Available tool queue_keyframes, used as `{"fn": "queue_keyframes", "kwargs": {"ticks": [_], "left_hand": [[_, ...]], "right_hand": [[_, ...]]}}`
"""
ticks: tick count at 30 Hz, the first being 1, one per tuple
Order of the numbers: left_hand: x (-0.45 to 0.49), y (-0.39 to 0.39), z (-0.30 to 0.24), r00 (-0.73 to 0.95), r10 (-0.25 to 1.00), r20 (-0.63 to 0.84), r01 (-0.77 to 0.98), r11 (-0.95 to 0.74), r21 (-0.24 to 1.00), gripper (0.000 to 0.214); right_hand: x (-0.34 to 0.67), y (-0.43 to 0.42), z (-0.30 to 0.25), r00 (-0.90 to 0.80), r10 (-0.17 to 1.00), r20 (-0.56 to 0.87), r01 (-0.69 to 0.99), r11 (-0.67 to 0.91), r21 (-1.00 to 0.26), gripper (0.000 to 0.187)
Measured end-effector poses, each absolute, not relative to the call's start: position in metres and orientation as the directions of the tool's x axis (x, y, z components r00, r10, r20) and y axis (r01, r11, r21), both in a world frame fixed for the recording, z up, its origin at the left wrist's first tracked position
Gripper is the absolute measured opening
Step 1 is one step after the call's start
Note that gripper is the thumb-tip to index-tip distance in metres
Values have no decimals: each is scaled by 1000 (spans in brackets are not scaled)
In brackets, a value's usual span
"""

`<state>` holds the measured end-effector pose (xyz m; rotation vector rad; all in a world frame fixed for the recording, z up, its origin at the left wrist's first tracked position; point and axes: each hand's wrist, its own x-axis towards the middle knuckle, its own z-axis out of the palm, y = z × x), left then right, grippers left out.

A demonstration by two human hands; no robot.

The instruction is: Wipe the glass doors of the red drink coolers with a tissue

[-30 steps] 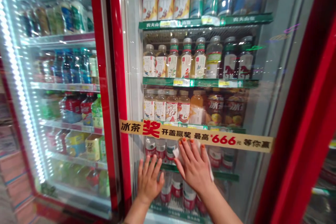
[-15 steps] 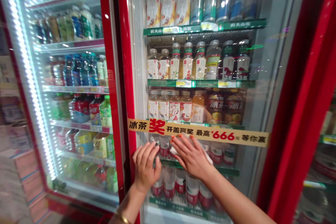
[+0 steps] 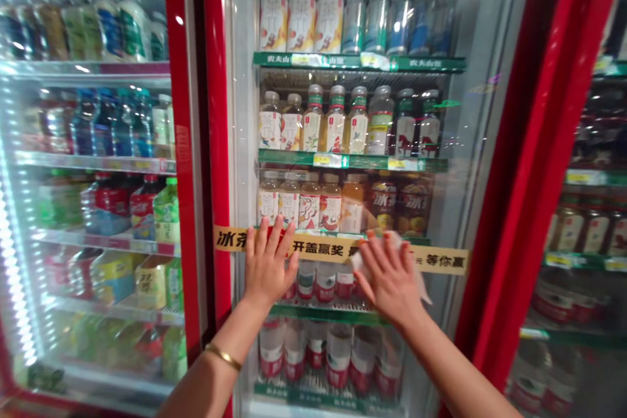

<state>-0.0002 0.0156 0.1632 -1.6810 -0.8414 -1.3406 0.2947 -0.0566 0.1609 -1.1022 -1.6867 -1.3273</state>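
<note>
A beige banner strip (image 3: pixel 317 249) with black and red lettering runs across the glass door (image 3: pixel 455 163) of a red-framed drinks cooler. My left hand (image 3: pixel 268 268) lies flat over the strip's left part, fingers stretched upward and nothing visible in it. Under my right hand (image 3: pixel 392 274) a white tissue (image 3: pixel 422 284) is pressed to the strip's right part, its edges showing on both sides of the hand. The right fingers lie extended over it. Both hands hide some of the lettering.
Behind the glass, bottles stand on shelves with green edges (image 3: pixel 360 62). A second cooler with a red frame (image 3: pixel 181 144) and lit drink shelves stands on the left. Another cooler's red frame (image 3: pixel 533 144) borders the right side, with more bottles beyond it.
My left hand has moved up from below the strip onto its left part, fingers now straight. My right hand has slid right along the strip with the tissue. The view has shifted to the right.
</note>
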Motion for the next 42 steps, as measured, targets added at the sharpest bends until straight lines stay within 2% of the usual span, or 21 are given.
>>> {"fn": "queue_keyframes", "kwargs": {"ticks": [3,5,7,9,10,11,12,15,16,18,21,23,24,27,29,31,33,35,37,40,42], "left_hand": [[-1,15,164,213,6,977,865,-466,-185,79],[-1,14,165,206,2,979,864,-470,-181,78],[-1,14,165,204,-6,979,864,-470,-183,78],[-1,14,166,206,-13,978,862,-471,-188,78],[-1,14,166,204,-14,979,862,-471,-187,79],[-1,13,166,204,-12,979,862,-471,-185,79],[-1,13,167,204,-9,979,862,-473,-184,79],[-1,13,167,207,-8,978,857,-481,-186,79],[-1,13,167,208,-11,978,855,-484,-187,79],[-1,13,166,203,-11,979,852,-491,-182,80],[-3,12,165,199,21,980,853,-497,-162,82],[-3,13,164,194,37,980,855,-496,-151,83],[-3,13,164,193,37,981,856,-495,-149,83],[-1,14,164,187,27,982,856,-494,-149,82],[0,13,163,185,27,982,856,-495,-148,81],[0,11,164,182,31,983,855,-498,-143,81],[-3,6,166,185,37,982,853,-503,-142,82],[-10,2,171,202,40,979,847,-508,-154,81],[-18,1,179,222,31,974,841,-511,-176,80],[-29,7,193,207,1,978,855,-486,-180,80],[-32,15,200,180,-11,984,874,-456,-166,81]], "right_hand": [[342,-55,177,56,131,990,998,-31,-52,84],[340,-53,177,170,104,980,985,-60,-165,83],[320,-55,166,-59,160,985,998,-12,62,84],[303,-57,155,-402,213,891,916,84,393,82],[301,-58,154,-492,223,841,870,109,481,80],[305,-58,158,-493,227,840,870,101,483,78],[312,-58,166,-404,217,889,914,64,400,76],[338,-53,201,36,104,994,998,-57,-30,76],[340,-52,210,117,67,991,991,-67,-113,76],[335,-52,215,57,89,994,997,-53,-52,78],[324,-58,202,-374,229,899,928,82,365,78],[334,-62,200,-504,244,829,864,130,487,79],[343,-64,205,-444,232,866,896,102,432,79],[363,-59,234,-12,143,990,1000,-23,15,81],[356,-53,245,111,122,986,994,-25,-109,81],[334,-50,241,-108,191,976,993,70,96,80],[315,-51,231,-507,248,825,857,244,454,76],[311,-53,235,-702,242,670,709,334,621,72],[320,-52,261,-629,237,741,774,282,567,75],[324,-43,322,-249,139,959,963,145,229,81],[304,-32,344,-188,70,980,971,165,174,82]]}}
